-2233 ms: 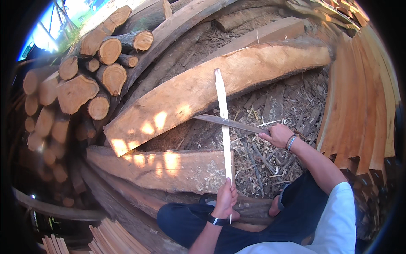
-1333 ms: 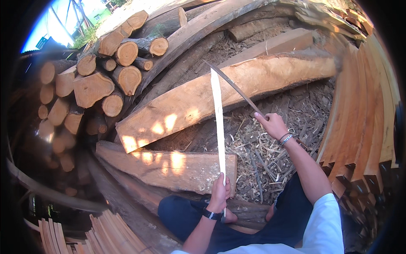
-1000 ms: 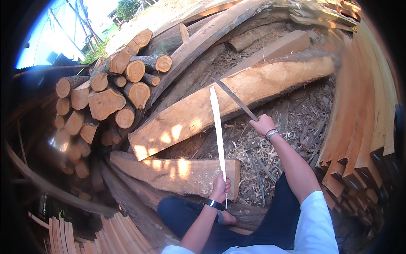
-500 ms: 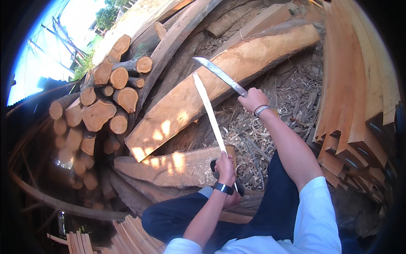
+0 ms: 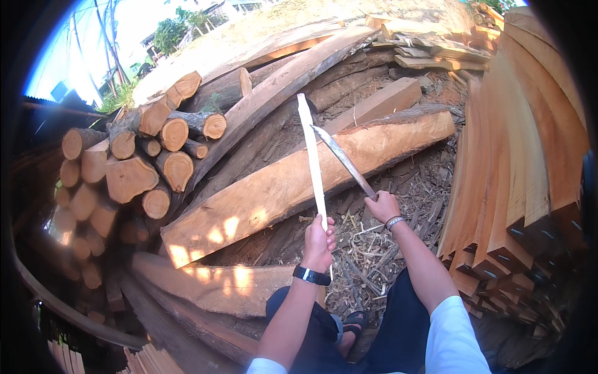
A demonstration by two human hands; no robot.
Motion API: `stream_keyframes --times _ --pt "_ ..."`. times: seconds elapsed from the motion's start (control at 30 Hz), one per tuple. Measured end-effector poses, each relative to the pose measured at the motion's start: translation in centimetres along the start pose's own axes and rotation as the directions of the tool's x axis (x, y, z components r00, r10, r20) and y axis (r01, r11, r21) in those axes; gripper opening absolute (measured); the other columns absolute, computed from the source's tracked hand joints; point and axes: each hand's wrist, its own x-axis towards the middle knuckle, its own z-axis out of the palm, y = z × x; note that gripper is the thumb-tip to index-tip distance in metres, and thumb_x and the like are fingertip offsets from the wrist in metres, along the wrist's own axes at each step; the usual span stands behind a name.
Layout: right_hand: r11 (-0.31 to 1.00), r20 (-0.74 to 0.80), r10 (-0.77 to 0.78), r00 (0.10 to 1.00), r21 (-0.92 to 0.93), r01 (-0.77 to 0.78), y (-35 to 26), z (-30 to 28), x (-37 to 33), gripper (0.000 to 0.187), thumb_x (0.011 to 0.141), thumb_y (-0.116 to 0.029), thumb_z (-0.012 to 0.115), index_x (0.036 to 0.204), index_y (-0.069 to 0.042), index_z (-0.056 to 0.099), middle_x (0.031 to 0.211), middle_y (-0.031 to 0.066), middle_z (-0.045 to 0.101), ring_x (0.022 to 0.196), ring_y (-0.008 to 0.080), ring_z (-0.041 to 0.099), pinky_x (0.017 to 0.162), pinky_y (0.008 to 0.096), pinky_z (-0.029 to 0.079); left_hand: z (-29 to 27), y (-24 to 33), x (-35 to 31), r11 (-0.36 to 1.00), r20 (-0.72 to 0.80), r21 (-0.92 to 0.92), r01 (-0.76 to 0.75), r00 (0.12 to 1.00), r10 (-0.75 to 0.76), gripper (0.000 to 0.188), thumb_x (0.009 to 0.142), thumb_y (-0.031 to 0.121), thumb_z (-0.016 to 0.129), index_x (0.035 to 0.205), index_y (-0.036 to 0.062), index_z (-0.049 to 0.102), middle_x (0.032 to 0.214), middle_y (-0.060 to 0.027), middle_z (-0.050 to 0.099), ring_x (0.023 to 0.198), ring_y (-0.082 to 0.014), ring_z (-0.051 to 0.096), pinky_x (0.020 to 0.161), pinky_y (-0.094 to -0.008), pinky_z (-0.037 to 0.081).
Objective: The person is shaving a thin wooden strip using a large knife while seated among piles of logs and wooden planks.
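A long, pale wooden stick (image 5: 314,165) stands up from my left hand (image 5: 319,244), whose fingers wrap round its lower part. Its upper end looks cut to a narrower shape. My right hand (image 5: 383,207) grips a machete (image 5: 344,159) by its handle, which the fist hides. The blade slants up to the left, and its tip meets or overlaps the stick near the upper part; I cannot tell if they touch. Behind both lies a thick sawn slab (image 5: 274,197) with bark along its edge. Pale shavings (image 5: 367,240) litter the ground below my right hand.
Stacked cut logs (image 5: 177,168) rise on the left. Long sawn boards (image 5: 492,187) are piled high along the right. A shorter slab (image 5: 218,288) lies near my left forearm. Further off are a long beam (image 5: 274,81) and a heap of planks (image 5: 436,53). My sandalled foot (image 5: 350,330) is below.
The stick has come upright and risen, and the machete's tip has dropped towards it, now crossing near its upper part. The view has shifted, showing more of the far ground.
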Motion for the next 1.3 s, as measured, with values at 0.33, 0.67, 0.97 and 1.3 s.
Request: stream_keyframes --times 0.33,0.67,0.97,1.3 --pt "0.996 0.095 -0.004 0.996 -0.088 0.013 -1.3 2.4 0.2 0.075 0.085 -0.065 0.055 0.073 0.009 0.066 0.071 0.0284 0.064 0.074 0.0389 0.067 0.069 0.0469 0.049 -6.5 -3.3 6.3 0.816 0.331 -0.371 0.444 0.884 -0.330 0.040 0.105 0.039 0.027 0.077 0.0140 0.040 0.053 0.0062 0.027 0.038 -0.0062 0.024 0.032 -0.0229 0.021" --pt "0.939 0.230 -0.046 0.972 -0.323 0.121 -6.0 4.9 -1.4 0.076 0.086 -0.066 0.052 0.070 0.006 0.066 0.065 0.0274 0.062 0.067 0.0410 0.065 0.066 0.0483 0.050 -9.0 -2.5 7.8 0.752 0.417 -0.461 0.471 0.863 -0.285 0.038 0.104 0.041 0.027 0.081 0.0137 0.042 0.054 0.0059 0.028 0.039 -0.0064 0.025 0.033 -0.0224 0.021" --pt "1.000 0.149 -0.017 0.989 0.025 0.013 -2.9 5.2 -4.2 0.067 0.095 -0.054 0.048 0.069 0.007 0.061 0.055 0.0150 0.056 0.055 0.0244 0.058 0.058 0.0403 0.045 -10.1 0.6 6.2 0.843 0.327 -0.423 0.332 0.924 -0.200 0.034 0.105 0.038 0.033 0.081 0.0153 0.041 0.059 0.0041 0.034 0.045 -0.0057 0.033 0.039 -0.0204 0.029" --pt "0.973 0.159 -0.230 0.960 0.058 0.224 -2.4 5.0 -6.6 0.061 0.094 -0.049 0.051 0.071 0.007 0.060 0.059 0.0221 0.057 0.058 0.0360 0.060 0.057 0.0435 0.044 -14.0 -1.3 -4.0 0.855 0.322 -0.427 0.296 0.933 -0.162 0.037 0.105 0.036 0.031 0.077 0.0132 0.041 0.053 0.0045 0.033 0.036 -0.0058 0.030 0.029 -0.0195 0.024"
